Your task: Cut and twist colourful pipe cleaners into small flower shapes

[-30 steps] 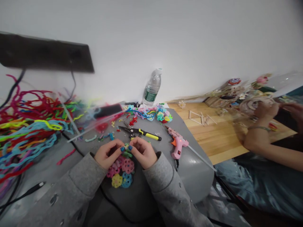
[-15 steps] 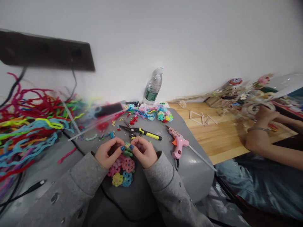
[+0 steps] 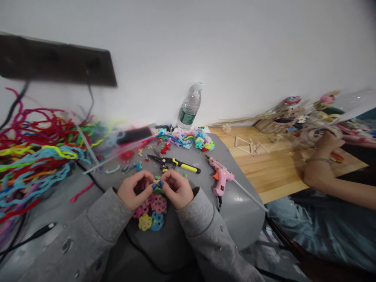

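Note:
My left hand (image 3: 136, 189) and my right hand (image 3: 177, 188) meet fingertip to fingertip, both pinching a small green pipe-cleaner flower (image 3: 158, 188). My fingers cover most of it. Right below lie finished-looking pipe-cleaner flowers: a pink flower (image 3: 158, 203), a yellow flower (image 3: 145, 222) and a blue flower (image 3: 158, 221), grouped close together on the grey table (image 3: 182, 239). Just beyond my fingertips are wire-cutting pliers (image 3: 185, 166) with yellow and black handles. To the right of my right hand lies a pink glue gun (image 3: 221, 178) with a glue stick in its rear.
Loose pipe cleaners (image 3: 38, 156) heap up at the left. A clear bottle (image 3: 190, 107) stands by the wall, near more fuzzy flowers (image 3: 202, 141). A black cable (image 3: 143, 254) crosses the table. On the right, another person's arm (image 3: 326, 176) rests over a wooden table (image 3: 273, 172).
My fingertips have drawn slightly closer together over the green flower, the right hand shifting a little left. The rest of the table looks the same.

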Tool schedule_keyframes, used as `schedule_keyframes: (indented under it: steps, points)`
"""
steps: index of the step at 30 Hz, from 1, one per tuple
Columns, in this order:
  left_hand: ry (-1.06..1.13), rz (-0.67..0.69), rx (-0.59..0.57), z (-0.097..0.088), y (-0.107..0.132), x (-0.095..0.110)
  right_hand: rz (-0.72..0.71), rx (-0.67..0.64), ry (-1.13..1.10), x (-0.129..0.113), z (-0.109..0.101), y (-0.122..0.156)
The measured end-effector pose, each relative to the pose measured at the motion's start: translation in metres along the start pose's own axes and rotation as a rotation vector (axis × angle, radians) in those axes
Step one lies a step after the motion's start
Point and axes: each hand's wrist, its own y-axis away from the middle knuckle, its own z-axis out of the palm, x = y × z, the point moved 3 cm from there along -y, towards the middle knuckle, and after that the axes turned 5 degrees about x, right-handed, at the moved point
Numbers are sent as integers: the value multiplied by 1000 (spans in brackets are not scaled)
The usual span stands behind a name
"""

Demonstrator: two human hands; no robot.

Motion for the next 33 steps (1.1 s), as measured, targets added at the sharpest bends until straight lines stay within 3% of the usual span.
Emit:
schedule_keyframes:
  steps: [16, 24, 33]
  points:
    - [-71, 16, 29, -2, 0, 4, -24, -13, 26, -2, 1, 1]
    - [20, 32, 30, -1, 1, 3, -2, 42, 6, 0, -1, 0]
    - [-87, 16, 8, -1, 0, 6, -13, 20, 0, 0, 0, 2]
